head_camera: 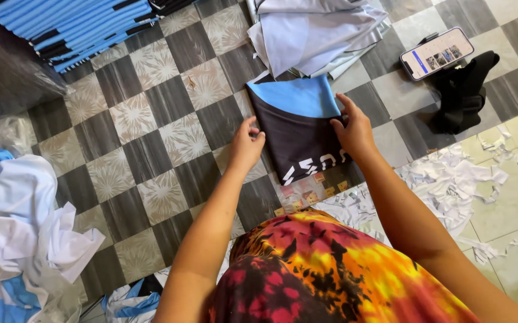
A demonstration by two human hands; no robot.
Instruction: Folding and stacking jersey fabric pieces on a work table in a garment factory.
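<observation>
A folded garment piece (298,128), black with a light blue upper part and white markings near its lower edge, lies on the checkered floor (151,149) in front of me. My left hand (245,143) pinches its left edge with the fingers closed on the cloth. My right hand (352,130) presses on its right edge, fingers spread over the fabric. My lap is covered by a red, orange and yellow tie-dye cloth (330,269).
A pile of white and grey fabric pieces (312,33) lies beyond the garment. A smartphone (436,52) leans on a black stand (465,90) at the right. Paper scraps (456,179) litter the right floor. Blue-black folded garments (73,27) sit top left; white and blue cloth (14,227) heaps at left.
</observation>
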